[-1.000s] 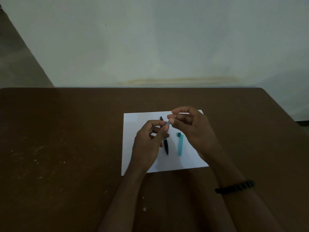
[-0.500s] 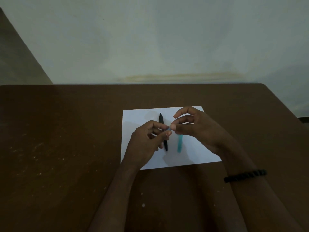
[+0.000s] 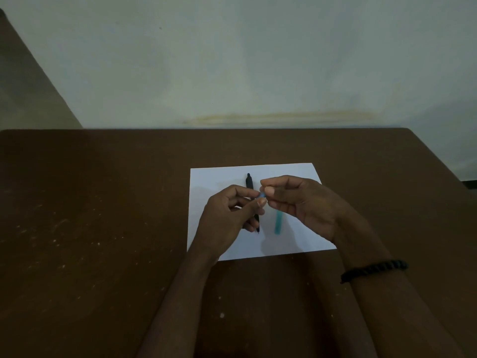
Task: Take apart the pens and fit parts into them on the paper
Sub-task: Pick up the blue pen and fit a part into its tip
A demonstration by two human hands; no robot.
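Pens: black pen (image 3: 249, 184) and teal barrel (image 3: 278, 223) lie on paper (image 3: 219, 182) | left hand (image 3: 227, 220), right hand (image 3: 299, 202) pinch small bluish part (image 3: 262, 195) together above them | step: likely separating/joining it | next: firm, aligned pull or push.

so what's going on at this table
A person is working on pens over a white sheet of paper on a brown table. The left hand and right hand pinch a small light-blue pen part between their fingertips, raised above the sheet. A black pen and a teal pen barrel lie on the paper beneath.
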